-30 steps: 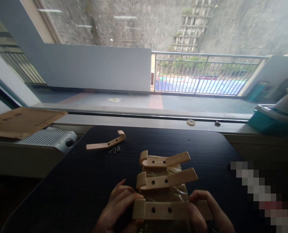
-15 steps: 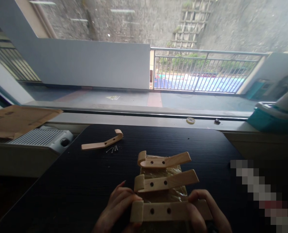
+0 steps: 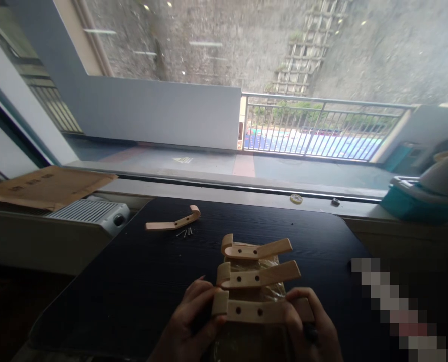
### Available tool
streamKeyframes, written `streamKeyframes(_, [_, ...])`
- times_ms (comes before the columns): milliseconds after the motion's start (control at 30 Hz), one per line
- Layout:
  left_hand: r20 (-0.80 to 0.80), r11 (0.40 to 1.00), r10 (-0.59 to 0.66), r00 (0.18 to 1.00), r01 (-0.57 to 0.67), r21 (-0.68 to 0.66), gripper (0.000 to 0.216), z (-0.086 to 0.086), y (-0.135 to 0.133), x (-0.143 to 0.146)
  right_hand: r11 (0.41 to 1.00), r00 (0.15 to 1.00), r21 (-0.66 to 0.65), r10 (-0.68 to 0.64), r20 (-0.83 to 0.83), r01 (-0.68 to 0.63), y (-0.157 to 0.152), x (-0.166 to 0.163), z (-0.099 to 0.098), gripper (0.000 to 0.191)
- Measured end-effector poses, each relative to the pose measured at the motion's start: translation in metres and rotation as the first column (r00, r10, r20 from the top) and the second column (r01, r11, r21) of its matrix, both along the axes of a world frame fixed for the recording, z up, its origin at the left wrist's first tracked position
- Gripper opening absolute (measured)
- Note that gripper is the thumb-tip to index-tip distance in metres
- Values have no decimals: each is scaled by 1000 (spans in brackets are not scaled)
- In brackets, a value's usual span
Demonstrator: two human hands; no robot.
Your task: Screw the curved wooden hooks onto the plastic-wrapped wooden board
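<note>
The nearest wooden hook (image 3: 250, 310), pale and with two dark holes, lies across a block wrapped in brown tape (image 3: 254, 339). My left hand (image 3: 195, 314) pinches its curled end between thumb and fingers. At its flat end, my right hand (image 3: 310, 317) is closed round the wood, thumb on top. Two more wooden hooks rest on the block beyond it: a middle hook (image 3: 248, 278) and a far hook (image 3: 248, 251). Another wooden hook (image 3: 182, 221) lies on the black table, close to several small screws (image 3: 188, 232).
The dark tabletop (image 3: 133, 281) meets a windowsill (image 3: 246, 200) holding a roll of tape (image 3: 295, 198) and a small dark object (image 3: 335, 201). A teal basket (image 3: 402, 201) stands at the right. On the left, a brown envelope (image 3: 50, 186) lies over a radiator (image 3: 91, 213).
The camera view has tilted and shifted, so the scene sits differently in frame. My left thumb now shows at the near hook's curled end. Both hands stay on that hook.
</note>
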State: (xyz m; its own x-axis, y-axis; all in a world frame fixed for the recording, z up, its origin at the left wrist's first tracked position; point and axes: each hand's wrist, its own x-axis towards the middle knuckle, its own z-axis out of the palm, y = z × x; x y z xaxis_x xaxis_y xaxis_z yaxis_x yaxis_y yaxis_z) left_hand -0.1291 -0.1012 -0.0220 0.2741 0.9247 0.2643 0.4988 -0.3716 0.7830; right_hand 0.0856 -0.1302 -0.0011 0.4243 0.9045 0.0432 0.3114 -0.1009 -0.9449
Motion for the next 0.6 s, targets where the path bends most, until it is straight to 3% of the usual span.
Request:
streamKeyframes(233, [22,982,179,984,-178,-63,37,-8,-6,12,991,991,47,122,62,-125,3,8,-1,21])
streamKeyframes(467, [35,977,211,977,-209,-44,39,10,-11,22,980,976,77,174,132,-185,13,18,-7,16])
streamKeyframes(600, [-23,977,215,976,-215,16,35,20,-15,2,979,975,68,183,130,-193,15,17,-8,18])
